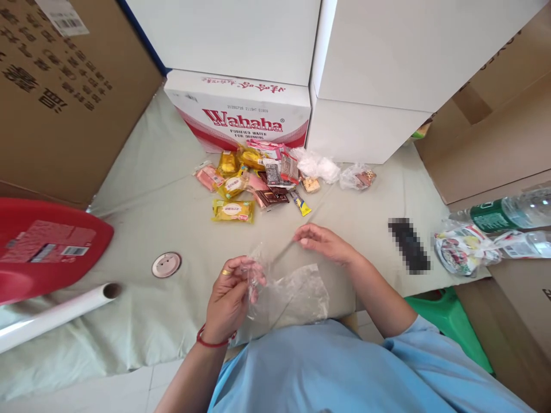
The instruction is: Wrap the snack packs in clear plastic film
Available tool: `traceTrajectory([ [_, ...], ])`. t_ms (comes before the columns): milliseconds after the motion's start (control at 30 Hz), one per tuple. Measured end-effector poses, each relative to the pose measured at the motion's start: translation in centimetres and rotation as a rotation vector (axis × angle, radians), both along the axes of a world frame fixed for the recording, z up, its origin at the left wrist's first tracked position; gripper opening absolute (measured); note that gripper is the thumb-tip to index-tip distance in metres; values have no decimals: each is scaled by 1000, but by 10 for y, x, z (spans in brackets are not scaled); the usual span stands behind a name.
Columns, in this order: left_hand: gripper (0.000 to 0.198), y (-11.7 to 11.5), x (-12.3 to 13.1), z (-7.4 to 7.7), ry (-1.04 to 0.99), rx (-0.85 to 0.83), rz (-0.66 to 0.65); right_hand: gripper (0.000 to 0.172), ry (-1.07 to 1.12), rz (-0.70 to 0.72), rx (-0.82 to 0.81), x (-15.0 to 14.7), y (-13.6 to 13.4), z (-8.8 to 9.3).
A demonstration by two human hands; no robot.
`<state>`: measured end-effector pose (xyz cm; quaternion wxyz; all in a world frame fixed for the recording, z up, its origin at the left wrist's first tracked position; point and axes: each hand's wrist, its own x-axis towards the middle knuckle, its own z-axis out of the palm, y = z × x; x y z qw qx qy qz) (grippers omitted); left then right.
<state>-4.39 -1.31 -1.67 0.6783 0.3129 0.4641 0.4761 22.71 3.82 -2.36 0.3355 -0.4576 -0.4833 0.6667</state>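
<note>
My left hand (232, 295), with a ring and a red cord bracelet, is closed on a clear plastic bag (301, 292). The film covers some of its fingertips, and the rest of the bag spreads to the right, low over the table edge. To the upper right of the bag, my right hand (323, 244) is held with loosely curved fingers and nothing visible in them. Beyond both hands lies a pile of wrapped snacks: yellow packets (233, 211), a pink packet (209, 176), dark brown packets (272, 198) and a small blue-and-yellow packet (301, 203).
Behind the snacks stands a Wahaha carton (245, 117), with white boxes (370, 132) beside it. A round lid (166, 265), a red container (51, 252) and a white roll (60, 315) lie left. A blurred dark object (408, 245) and plastic bottles (495, 215) are right.
</note>
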Motion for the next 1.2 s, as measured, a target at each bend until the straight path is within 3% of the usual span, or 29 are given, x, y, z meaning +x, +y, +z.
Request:
traceTrajectory([
  [133,33,-1,6,8,-170,-22,-24,86,134,190,-155,-33,-11,-14],
  [167,33,0,7,9,-215,-34,-33,84,164,253,-166,-40,-13,-15],
  [233,33,3,8,10,-284,-62,-58,65,210,344,-169,-48,-14,-14],
  [333,35,9,5,7,-253,-97,-56,45,224,256,-131,-42,-7,-3],
  [433,35,14,-2,1,-19,-94,-63,45,199,83,-98,-22,5,12],
  [533,41,17,-13,-10,290,-61,-45,46,148,35,-141,-2,20,21],
  [600,43,19,-21,-17,435,-64,-5,46,65,26,-128,5,31,21],
  [700,40,20,-31,-20,641,-46,107,40,-114,-1,14,8,51,16],
  [800,31,17,-33,-9,958,167,394,30,-315,-55,232,5,71,12],
  [867,20,13,-27,1,1095,413,484,26,-424,-118,396,3,80,14],
  [900,15,11,-21,5,1120,547,441,26,-472,-166,487,1,82,17],
  [967,16,8,-5,7,1128,775,235,31,-573,-282,667,-3,81,25],
  [1033,22,9,14,-1,1165,886,18,31,-667,-356,789,-8,70,29],
  [1100,31,9,30,-17,1281,872,-123,32,-722,-291,849,-11,49,25],
  [1200,48,8,37,-41,1456,803,-287,40,-799,-7,854,-6,6,1],
])
